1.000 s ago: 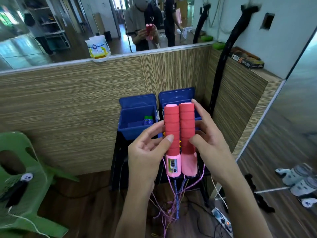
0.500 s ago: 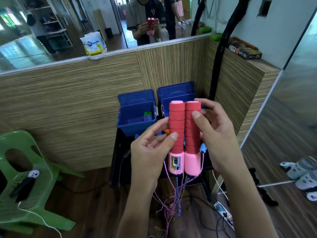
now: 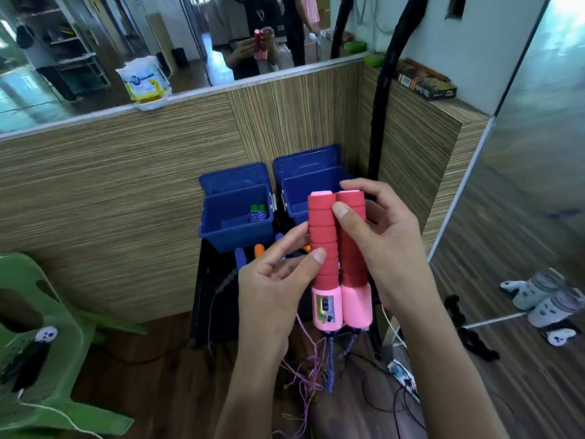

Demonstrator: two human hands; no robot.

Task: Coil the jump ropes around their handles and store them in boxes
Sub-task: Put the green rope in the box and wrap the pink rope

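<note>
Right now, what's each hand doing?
Left hand: grips the red jump rope handles, thumb on the front.
Right hand: grips the same handles, thumb on the front.

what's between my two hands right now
In the head view, the two red jump rope handles, side by side, sit between the left hand and right hand; both grip them.

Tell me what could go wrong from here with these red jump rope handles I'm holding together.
1. The rope hangs loose below the red handles, uncoiled; its frayed pink strands could tangle as you wind.
2. It dangles near floor cables and a power strip, so it might snag there.
3. Left hand and right hand hold the handles only with the fingers; one handle could slip out of line.
</note>
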